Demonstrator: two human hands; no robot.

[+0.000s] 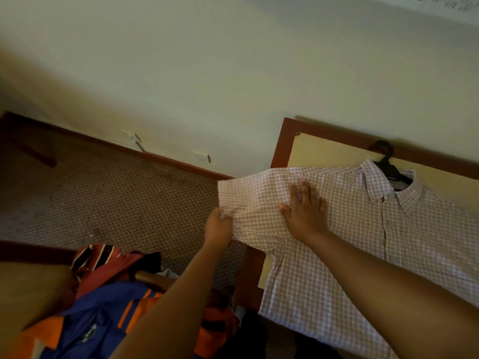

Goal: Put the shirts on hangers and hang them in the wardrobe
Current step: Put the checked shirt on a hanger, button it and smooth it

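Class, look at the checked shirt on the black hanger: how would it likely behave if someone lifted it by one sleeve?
The checked shirt is probably floppy: its sleeve bunches where the left hand pinches it. It seems light, since the thin black hanger carries it. It may slide off, because only the collar area sits on the hanger.

The checked shirt (350, 242) under my right hand (303, 216) is thin woven cloth, matt, lightly creased where my left hand (219, 228) pinches the sleeve hem. Above my right hand, its collar sits on a black hanger (388, 167) that looks like smooth plastic with a faint sheen. The frame (281, 143) behind it is reddish-brown wood, smooth and slightly glossy, around a flat matt yellow panel. Left of my hands the carpet (129, 198) is rough and patterned. Below my left hand lies a heap of clothes (103, 307) in soft cloth, the blue-and-orange one smoother.
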